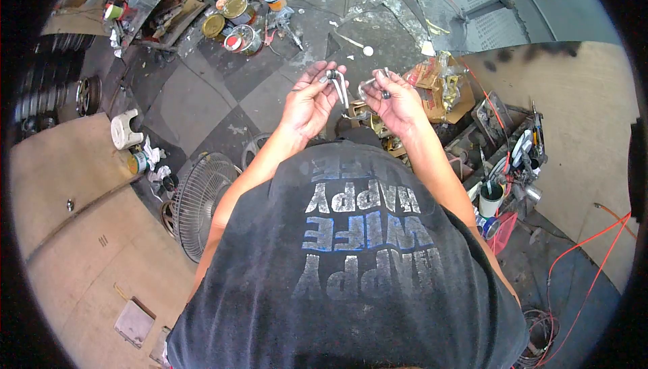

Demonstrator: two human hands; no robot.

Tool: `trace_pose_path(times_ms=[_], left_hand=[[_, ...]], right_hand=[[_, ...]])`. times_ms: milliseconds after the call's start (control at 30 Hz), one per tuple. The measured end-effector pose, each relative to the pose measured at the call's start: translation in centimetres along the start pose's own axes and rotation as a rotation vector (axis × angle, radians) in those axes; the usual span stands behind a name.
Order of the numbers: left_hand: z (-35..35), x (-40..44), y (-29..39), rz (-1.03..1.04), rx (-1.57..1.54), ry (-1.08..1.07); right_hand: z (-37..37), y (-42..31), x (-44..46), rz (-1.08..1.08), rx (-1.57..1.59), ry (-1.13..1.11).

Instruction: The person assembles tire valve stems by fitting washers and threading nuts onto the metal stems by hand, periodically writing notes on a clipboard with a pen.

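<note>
Both hands are raised in front of my chest, a short gap apart. In my left hand (312,102), thumb and fingers pinch a thin bent metal rod (342,94) with a dark part at its top; the rod hangs downward. My right hand (399,102) grips a second bent metal piece (368,90), which curves out toward the left, with a small dark fitting (386,94) by the thumb. The two metal pieces look separate. Exactly what they are is too small to tell.
A fan (202,197) stands left of my body. Paint cans (236,8) sit on the floor ahead. To the right are a cluttered tool box (482,123), a cardboard piece (459,102) and a red hose (580,244). A white stool (123,130) lies at left.
</note>
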State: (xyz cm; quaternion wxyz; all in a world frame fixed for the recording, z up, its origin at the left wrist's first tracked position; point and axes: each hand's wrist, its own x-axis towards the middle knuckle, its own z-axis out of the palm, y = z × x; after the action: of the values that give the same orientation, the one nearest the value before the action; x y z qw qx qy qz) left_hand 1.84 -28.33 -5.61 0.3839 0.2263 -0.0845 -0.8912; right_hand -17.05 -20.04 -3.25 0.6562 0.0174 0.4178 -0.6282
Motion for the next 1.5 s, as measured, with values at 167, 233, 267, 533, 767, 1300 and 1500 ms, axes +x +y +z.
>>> trace_pose_path(times_ms=[167, 233, 267, 533, 767, 1300, 1500], left_hand=[[0.2, -0.1, 0.0, 0.017, -0.007, 0.008], [0.1, 0.0, 0.0, 0.022, -0.008, 0.007], [-0.1, 0.1, -0.1, 0.033, -0.02, 0.006], [0.3, 0.3, 0.0, 0.081, -0.06, -0.023], [-0.8, 0.7, 0.0, 0.055, -0.068, -0.036], [-0.2, 1.1, -0.7, -0.031, 0.024, 0.052], [-1.1, 1.0, -0.9, -0.169, 0.113, 0.124]], right_hand=[[0.6, -0.3, -0.4, -0.109, -0.079, 0.099], [1.0, 0.1, -0.5, -0.098, -0.114, 0.089], [1.2, 0.4, -0.4, -0.087, -0.147, 0.079], [2.0, 2.4, -0.5, -0.065, -0.353, 0.048], [2.1, 2.4, -0.3, -0.054, -0.351, 0.012], [0.1, 2.4, 0.3, -0.031, -0.385, -0.023], [0.7, 1.4, 0.3, -0.179, -0.607, 0.017]])
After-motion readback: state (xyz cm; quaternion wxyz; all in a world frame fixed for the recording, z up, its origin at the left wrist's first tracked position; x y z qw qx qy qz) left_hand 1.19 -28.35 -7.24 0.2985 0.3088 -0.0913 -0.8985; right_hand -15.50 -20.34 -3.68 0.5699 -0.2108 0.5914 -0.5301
